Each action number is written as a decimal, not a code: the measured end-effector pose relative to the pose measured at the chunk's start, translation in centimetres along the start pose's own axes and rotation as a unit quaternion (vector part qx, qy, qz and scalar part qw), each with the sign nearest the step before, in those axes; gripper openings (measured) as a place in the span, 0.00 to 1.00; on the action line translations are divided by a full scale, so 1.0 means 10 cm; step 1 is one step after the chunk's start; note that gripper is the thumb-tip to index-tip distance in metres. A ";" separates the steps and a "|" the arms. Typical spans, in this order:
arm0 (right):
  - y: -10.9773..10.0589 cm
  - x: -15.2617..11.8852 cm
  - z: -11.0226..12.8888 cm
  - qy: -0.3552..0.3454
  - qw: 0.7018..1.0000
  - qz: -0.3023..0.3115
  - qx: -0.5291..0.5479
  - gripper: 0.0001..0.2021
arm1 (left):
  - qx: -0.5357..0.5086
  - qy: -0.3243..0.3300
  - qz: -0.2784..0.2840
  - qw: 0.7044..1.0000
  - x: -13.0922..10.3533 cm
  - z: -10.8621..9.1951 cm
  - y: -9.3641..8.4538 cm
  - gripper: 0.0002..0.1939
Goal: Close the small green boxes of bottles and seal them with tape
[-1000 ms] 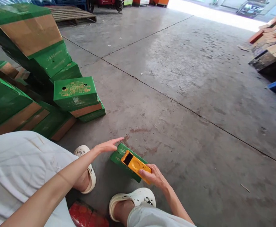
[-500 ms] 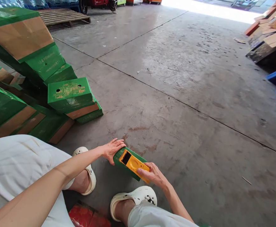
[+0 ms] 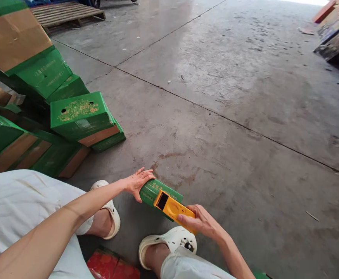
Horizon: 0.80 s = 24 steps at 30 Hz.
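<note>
Yellow handheld device (image 3: 173, 210): held in the right hand (image 3: 204, 223), thumb on its face, fingers wrapped round its lower end; dark window points away from that hand. It overlaps the near long edge of the small green box (image 3: 158, 186); contact cannot be told. Left hand (image 3: 136, 183): spread wide, thumb apart, at the box's left end. Box is on the concrete floor (image 3: 230, 166), near the white clogs (image 3: 173, 237). Stacked green cartons (image 3: 80, 112) stand beyond, to the left.
</note>
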State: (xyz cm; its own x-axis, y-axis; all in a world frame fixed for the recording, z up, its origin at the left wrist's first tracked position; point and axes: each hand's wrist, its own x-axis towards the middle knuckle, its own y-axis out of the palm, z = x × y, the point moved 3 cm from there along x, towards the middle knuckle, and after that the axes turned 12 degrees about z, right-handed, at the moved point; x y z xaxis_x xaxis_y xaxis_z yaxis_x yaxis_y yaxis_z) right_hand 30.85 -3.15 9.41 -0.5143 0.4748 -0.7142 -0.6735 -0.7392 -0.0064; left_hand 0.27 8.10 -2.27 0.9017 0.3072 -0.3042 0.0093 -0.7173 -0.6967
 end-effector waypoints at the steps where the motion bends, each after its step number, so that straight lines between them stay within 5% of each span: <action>1: -0.01 -0.05 -0.04 0.015 1.000 -0.011 -0.008 0.30 | 0.003 0.001 0.000 1.000 0.00 0.00 0.00 0.67; 11: 0.04 -0.04 -0.10 0.055 0.996 -0.057 -0.051 0.28 | 0.063 -0.035 0.007 0.997 -0.05 -0.08 -0.02 0.67; 19: 0.06 -0.04 -0.06 0.068 0.992 -0.065 -0.084 0.25 | 0.165 -0.081 -0.021 0.983 0.35 -0.67 0.40 0.72; 24: 0.12 -0.06 -0.08 0.062 0.993 -0.070 -0.075 0.23 | 0.152 -0.038 -0.077 0.985 0.43 -0.83 0.48 0.61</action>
State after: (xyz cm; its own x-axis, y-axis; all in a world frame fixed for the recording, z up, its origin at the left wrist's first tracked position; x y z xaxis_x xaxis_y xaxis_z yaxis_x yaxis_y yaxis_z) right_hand 30.76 -4.72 9.34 -0.3455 0.5233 -0.7790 -0.6424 -0.7370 -0.2101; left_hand 7.79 0.86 -1.54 0.8646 0.4515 -0.2204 0.0028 -0.4429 -0.8965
